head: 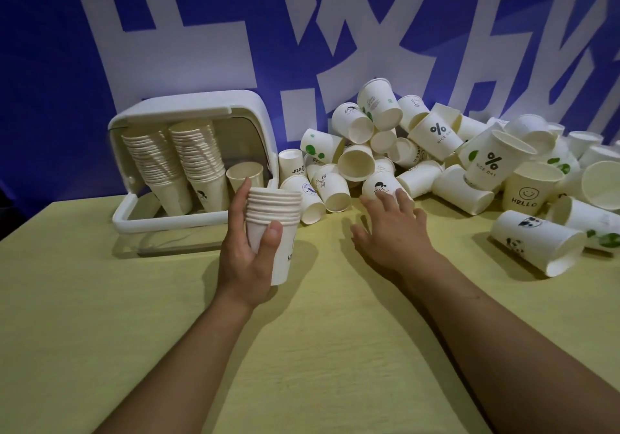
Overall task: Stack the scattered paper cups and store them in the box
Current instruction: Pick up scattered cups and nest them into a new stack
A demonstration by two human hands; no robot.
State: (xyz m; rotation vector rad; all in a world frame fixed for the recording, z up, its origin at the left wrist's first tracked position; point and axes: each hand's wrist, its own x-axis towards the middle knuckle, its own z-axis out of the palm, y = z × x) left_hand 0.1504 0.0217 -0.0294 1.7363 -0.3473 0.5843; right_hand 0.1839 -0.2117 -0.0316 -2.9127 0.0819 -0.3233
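Cups dominate the scene: a loose heap of white paper cups (436,162) with printed motifs sprawls along the far right part of the pale yellow-green wooden bench (134,316), most lying on their sides, mouths pointing every way — which is why they have to be taken 1 at a time.

The left hand (248,252) grips a nested stack of white paper cups (273,229) upright over the middle of the bench, thumb across the front and fingers wrapped behind, rims up. Held that way, the top mouth stays open to receive the next cup.

The right hand (391,229) reaches toward the near edge of the heap with fingers spread and straight, holding nothing; its fingertips touch or nearly touch a tipped white cup printed with a small cartoon figure (380,187), probably the next pick.

At the far left of the bench stands the white plastic storage box with its hinged lid raised (198,111). Inside are 2 tall leaning stacks (174,162) and 1 single cup beside them — the lean likely comes from resting against the back wall. Room remains at the right side of the box, so the held stack would probably go there once it is tall enough.
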